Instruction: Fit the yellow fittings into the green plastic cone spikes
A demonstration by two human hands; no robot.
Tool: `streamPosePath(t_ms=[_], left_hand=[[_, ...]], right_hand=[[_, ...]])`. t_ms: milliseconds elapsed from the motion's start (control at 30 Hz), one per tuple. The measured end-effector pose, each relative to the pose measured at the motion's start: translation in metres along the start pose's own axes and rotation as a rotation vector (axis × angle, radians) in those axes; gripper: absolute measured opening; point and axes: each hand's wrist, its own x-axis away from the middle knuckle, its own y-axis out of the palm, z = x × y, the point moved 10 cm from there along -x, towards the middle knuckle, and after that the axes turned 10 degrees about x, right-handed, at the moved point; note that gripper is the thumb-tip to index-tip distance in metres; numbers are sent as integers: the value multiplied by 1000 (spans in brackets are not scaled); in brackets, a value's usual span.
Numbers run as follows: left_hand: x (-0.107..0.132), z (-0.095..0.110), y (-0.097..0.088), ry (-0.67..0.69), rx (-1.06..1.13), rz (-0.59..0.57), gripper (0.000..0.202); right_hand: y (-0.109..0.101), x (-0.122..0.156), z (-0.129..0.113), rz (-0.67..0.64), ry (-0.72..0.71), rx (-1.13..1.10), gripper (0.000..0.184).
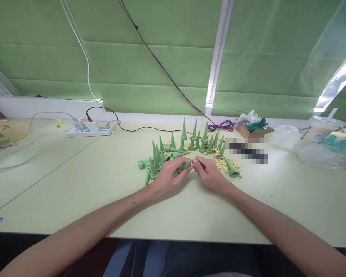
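Observation:
My left hand [171,173] is closed around a green plastic cone-shaped spike [185,165], held just above the table. Against its right end, my right hand [209,173] pinches with thumb and forefinger; a bit of a small yellow plastic piece [192,164] shows between the hands. Behind them stand several green spikes [204,138], points up, some stacked. More green spikes [153,169] stand and lie by my left hand. Loose yellow pieces [221,165] are heaped beyond my right hand, where one green spike [233,169] lies on its side.
A white power strip [90,130] with plugs and cables lies at the back left. Right of the spikes are a blurred dark item [248,151], a small cardboard box [253,132], plastic bags [286,137] and a drink cup [317,132]. Coiled wires [223,125] rest by the wall.

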Motion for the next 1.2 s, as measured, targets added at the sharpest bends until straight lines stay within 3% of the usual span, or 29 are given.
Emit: streamPosePath(t_ms=[333, 633, 900, 1200], left_hand=[[3, 21, -9, 274, -72, 71, 18], [3, 23, -12, 336, -83, 121, 13], [8, 39, -13, 491, -184, 131, 17], [10, 42, -8, 548, -234, 120, 21]], right_hand=[[-7, 1, -10, 60, -39, 41, 33], [-8, 3, -10, 97, -39, 34, 33], [-9, 4, -17, 101, -49, -9, 37], [-10, 5, -19, 116, -61, -33, 36]])
